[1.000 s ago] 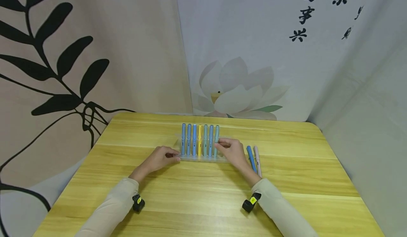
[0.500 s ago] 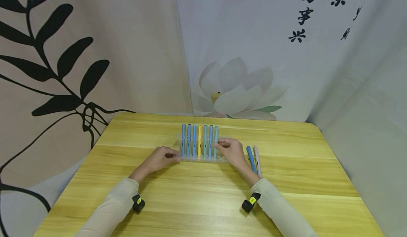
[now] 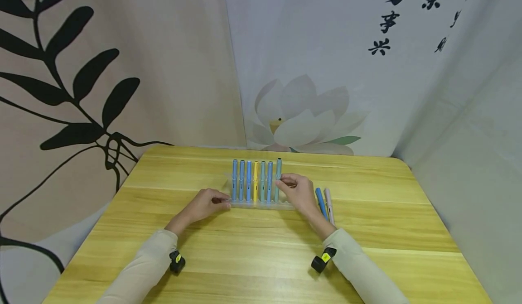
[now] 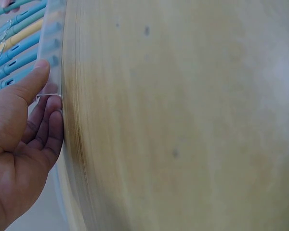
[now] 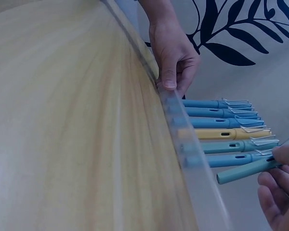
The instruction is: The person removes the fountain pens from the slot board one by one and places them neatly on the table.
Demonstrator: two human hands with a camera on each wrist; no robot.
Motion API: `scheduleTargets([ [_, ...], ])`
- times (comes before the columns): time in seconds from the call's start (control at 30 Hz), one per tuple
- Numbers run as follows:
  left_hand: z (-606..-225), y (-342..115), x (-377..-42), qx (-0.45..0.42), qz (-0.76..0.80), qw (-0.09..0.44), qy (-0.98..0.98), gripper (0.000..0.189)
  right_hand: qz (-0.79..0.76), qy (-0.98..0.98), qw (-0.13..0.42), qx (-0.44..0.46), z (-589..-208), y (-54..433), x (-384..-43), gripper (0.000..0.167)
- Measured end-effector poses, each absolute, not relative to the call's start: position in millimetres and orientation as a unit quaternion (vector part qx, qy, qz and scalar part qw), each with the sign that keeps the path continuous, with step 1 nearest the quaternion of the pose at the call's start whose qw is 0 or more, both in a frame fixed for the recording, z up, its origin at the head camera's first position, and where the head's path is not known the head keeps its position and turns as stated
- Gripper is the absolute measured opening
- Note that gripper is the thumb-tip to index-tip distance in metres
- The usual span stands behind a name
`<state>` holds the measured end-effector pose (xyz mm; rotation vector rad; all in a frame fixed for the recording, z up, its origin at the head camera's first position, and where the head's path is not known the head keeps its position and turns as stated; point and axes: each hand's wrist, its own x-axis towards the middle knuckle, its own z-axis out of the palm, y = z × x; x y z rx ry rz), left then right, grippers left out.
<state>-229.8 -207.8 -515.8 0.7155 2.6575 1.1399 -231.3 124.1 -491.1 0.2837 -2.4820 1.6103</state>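
Note:
A clear pen rack (image 3: 263, 205) stands toward the back of the table, holding a row of upright pens: several blue ones, a yellow pen (image 3: 255, 181) and a green one (image 5: 236, 146). My left hand (image 3: 207, 201) grips the rack's left end, thumb on its top and fingers at its end (image 4: 24, 125). Between thumb and fingers, my right hand (image 3: 299, 193) pinches another green pen (image 5: 245, 171) at the row's right end. That pen's lower end shows free of the rack and tilted against the others in the right wrist view.
To the right of the rack, a blue pen (image 3: 321, 203) and a pale pinkish-grey pen (image 3: 329, 204) lie side by side on the wooden table (image 3: 253, 258), partly behind my right forearm. Printed curtains (image 3: 183, 68) hang behind the table.
The green pen in my right hand has risen slightly above the row, and the hand has lifted a little with it. My left hand stays on the rack's end.

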Motion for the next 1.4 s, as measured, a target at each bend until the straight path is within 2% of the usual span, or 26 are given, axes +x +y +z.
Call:
scheduleTargets([
  [0.7, -515.9, -207.5, -228.5, 0.255, 0.378, 0.074, 0.887, 0.032, 0.538, -0.832, 0.100, 0.095, -456.6, 144.6, -219.3, 0.034],
  [1.4, -517.1, -209.5, -228.8, 0.259, 0.377, 0.071, 0.886, 0.032, 0.517, -0.842, 0.132, 0.080, -453.5, 183.3, -210.4, 0.033],
])
